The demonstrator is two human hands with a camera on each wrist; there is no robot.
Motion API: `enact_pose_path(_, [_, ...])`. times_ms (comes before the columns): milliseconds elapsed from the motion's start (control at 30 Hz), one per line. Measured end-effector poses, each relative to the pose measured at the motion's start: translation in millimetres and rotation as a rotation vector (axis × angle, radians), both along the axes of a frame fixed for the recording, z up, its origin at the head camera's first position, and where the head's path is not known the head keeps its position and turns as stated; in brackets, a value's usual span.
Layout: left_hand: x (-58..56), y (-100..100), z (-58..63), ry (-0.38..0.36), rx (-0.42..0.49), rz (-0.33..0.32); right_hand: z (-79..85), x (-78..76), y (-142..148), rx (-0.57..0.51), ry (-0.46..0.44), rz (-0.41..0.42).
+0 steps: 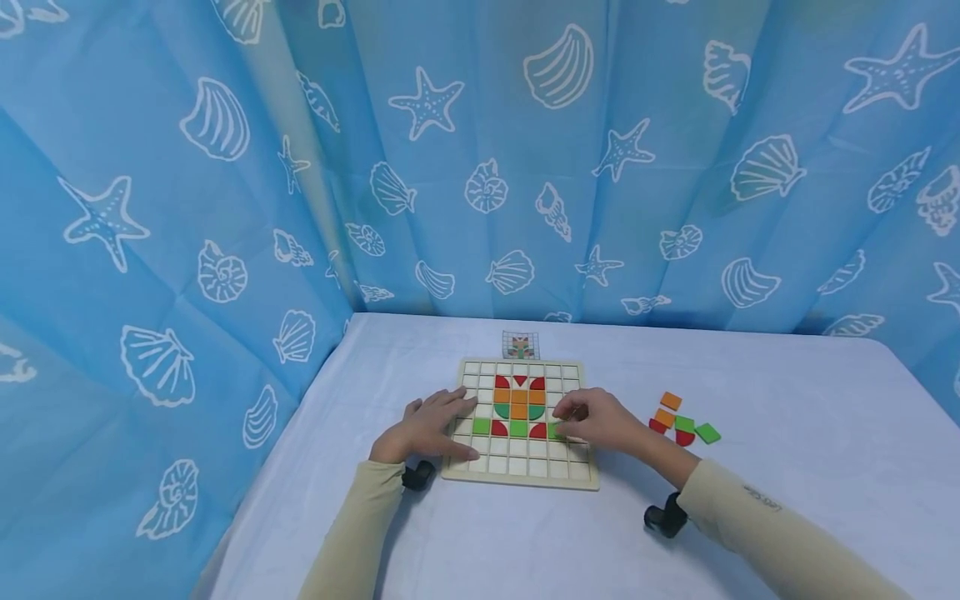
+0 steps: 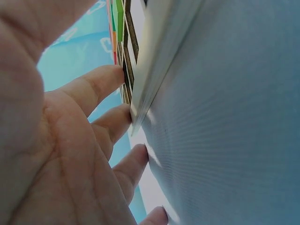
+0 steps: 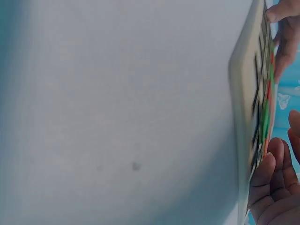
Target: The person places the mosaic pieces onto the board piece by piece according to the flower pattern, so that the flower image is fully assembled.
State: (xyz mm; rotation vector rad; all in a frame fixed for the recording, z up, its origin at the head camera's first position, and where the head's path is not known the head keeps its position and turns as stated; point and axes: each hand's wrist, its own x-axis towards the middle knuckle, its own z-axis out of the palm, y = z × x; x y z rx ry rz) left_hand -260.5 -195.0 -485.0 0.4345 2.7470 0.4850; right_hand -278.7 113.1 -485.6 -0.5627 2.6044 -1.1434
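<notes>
A pale wooden grid board [image 1: 517, 481] lies flat on the table, with red, orange and green pieces set in its middle cells. My left hand [image 1: 426, 425] rests on the board's left edge with fingers spread; in the left wrist view its fingertips [image 2: 140, 152] touch the rim and the cloth. Over the board's right side is my right hand [image 1: 600, 418], its fingers bent loosely. Under its thumb a green square tile [image 1: 555, 431] sits in a cell, partly hidden. Nothing shows between the right hand's fingers [image 3: 266, 168] in the right wrist view.
Right of the board lie several loose pieces, among them an orange square [image 1: 671, 401], a green square [image 1: 707, 433] and a rounded red piece [image 1: 685, 437]. A small pattern card [image 1: 521, 345] is behind the board. A blue seashell curtain [image 1: 480, 125] hangs behind the white-covered table [image 1: 810, 417].
</notes>
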Motion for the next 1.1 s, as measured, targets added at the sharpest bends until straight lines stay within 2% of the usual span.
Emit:
enact_pose_path(167, [0.2, -1.5, 2.2, 0.009, 0.004, -0.002, 5.8, 1.8, 8.8, -0.011, -0.002, 0.038])
enact_pose_path(300, [-0.4, -1.8, 2.4, 0.010, 0.004, 0.002, 8.9, 1.6, 21.7, 0.006, -0.002, 0.029])
enact_pose_path(667, [1.2, -0.8, 3.3, -0.009, 0.000, 0.024, 9.8, 6.4, 87.0, 0.071, -0.009, -0.082])
enact_pose_path(900, [0.6, 0.5, 1.3, -0.005, 0.003, 0.007, 5.2, 12.2, 137.7, 0.104, -0.017, -0.151])
enact_pose_path(1100, [-0.5, 0.5, -1.2, -0.004, 0.001, 0.003, 5.8, 19.4, 173.5, 0.164, 0.023, -0.220])
